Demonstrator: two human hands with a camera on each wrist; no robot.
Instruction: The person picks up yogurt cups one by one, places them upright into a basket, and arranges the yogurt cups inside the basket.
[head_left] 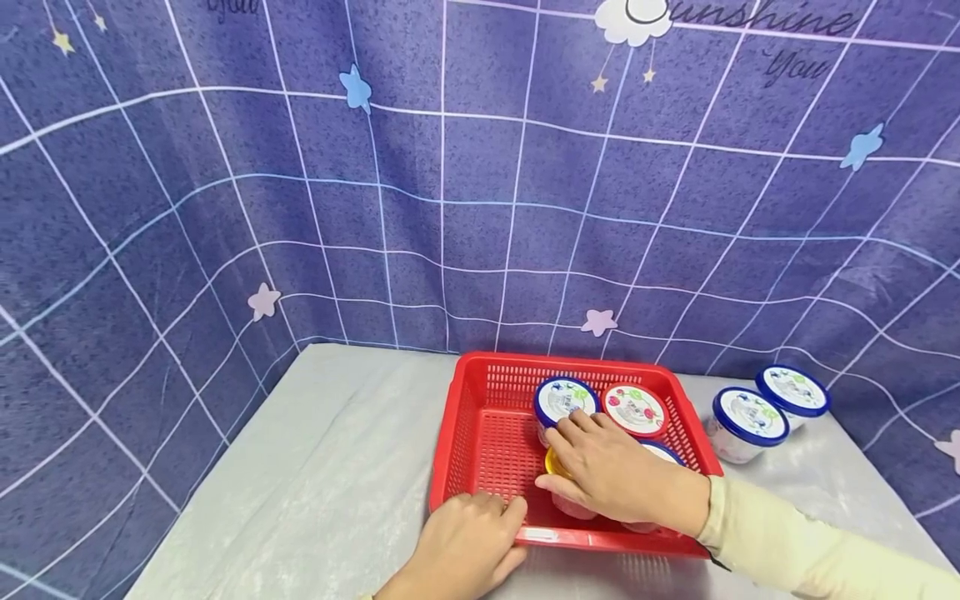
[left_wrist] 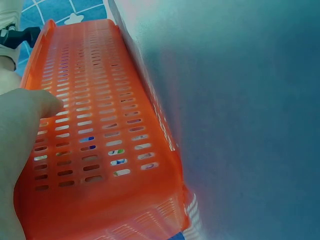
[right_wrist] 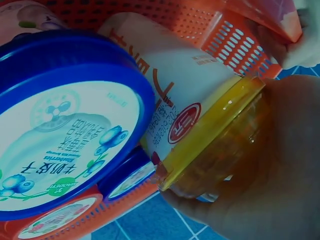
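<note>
A red plastic basket [head_left: 454, 417] with slotted walls sits on the table. At its near rim my left hand [head_left: 467, 543] grips the edge, thumb on the outer wall in the left wrist view. Inside the basket my right hand [head_left: 611, 467] holds a tub with a yellow lid [right_wrist: 175, 95], fingers round the lid. Behind that tub is a blue-lidded tub [head_left: 566, 400], and a red-lidded tub [head_left: 634, 408] stands to its right. Another blue-lidded tub [head_left: 663, 452] is mostly hidden under my right hand and wrist.
Two more blue-lidded tubs, one nearer [head_left: 750, 417] and one farther back [head_left: 793, 389], stand on the table right of the basket. A pale cloth covers the table [head_left: 315, 475]. Behind it hangs a purple curtain [head_left: 480, 225] with grid lines and stars.
</note>
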